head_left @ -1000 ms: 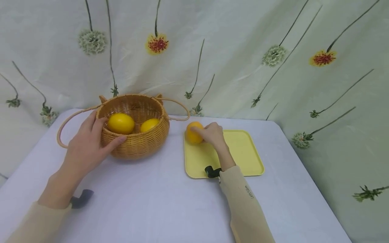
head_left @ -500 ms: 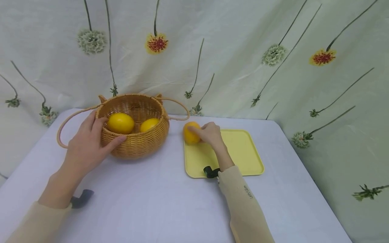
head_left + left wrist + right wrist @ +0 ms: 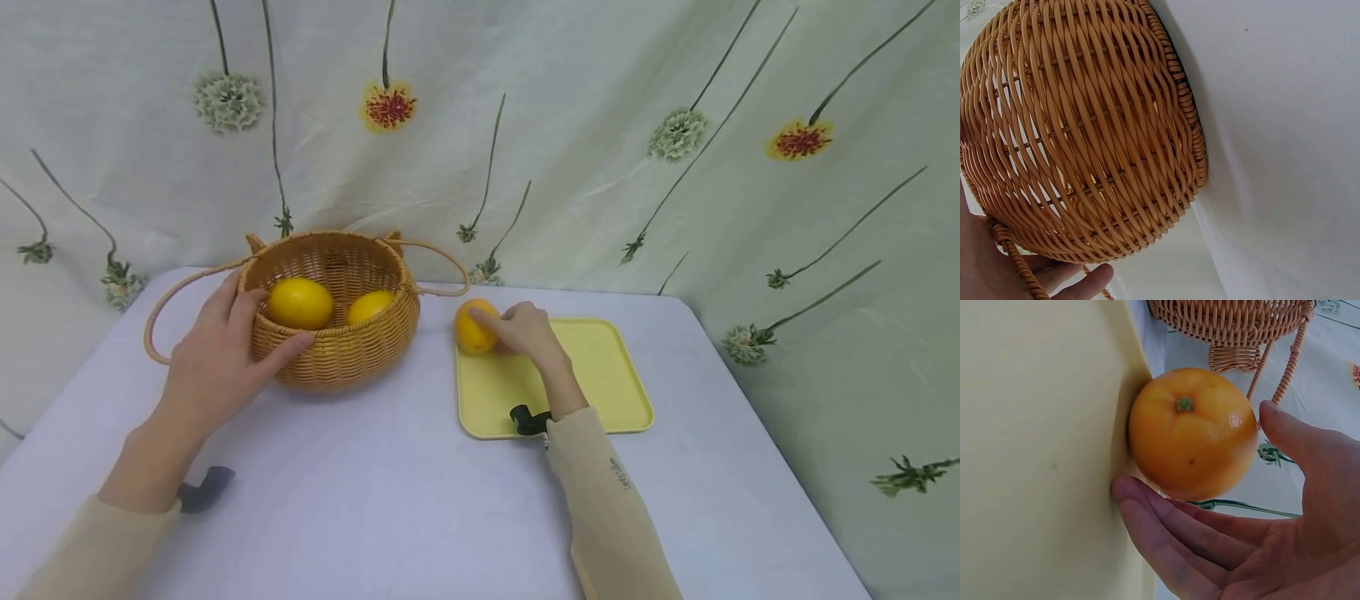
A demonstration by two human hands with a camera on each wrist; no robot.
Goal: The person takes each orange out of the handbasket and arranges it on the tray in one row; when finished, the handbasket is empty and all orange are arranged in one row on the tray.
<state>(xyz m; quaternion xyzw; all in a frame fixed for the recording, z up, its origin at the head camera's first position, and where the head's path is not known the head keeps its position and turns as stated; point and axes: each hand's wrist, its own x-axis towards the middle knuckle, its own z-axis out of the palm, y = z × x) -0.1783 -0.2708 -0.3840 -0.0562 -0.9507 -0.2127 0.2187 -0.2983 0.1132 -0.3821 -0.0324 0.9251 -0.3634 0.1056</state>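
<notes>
My left hand (image 3: 206,367) grips the near left rim of a round wicker basket (image 3: 345,362), thumb outside and fingers over the edge. Two smooth yellow oval fruits, a larger one (image 3: 300,302) and another (image 3: 369,307) to its right, lie inside. The left wrist view shows the basket's woven side (image 3: 1085,125) and fingers partly behind it. On the far left corner of a yellow tray (image 3: 592,367), my right hand (image 3: 528,333) holds an orange (image 3: 470,337). In the right wrist view the thumb (image 3: 1291,434) meets one side of the orange (image 3: 1191,437), fingers curving below it, green stem end showing.
The basket's right handle (image 3: 446,254) reaches out toward the tray, and its left handle (image 3: 153,325) loops beyond my left hand. A white cloth covers the table (image 3: 375,500). Behind it hangs a flower-print curtain (image 3: 570,167).
The orange and my right hand have shifted slightly to the left at the tray's corner. My left hand and the basket keep their places.
</notes>
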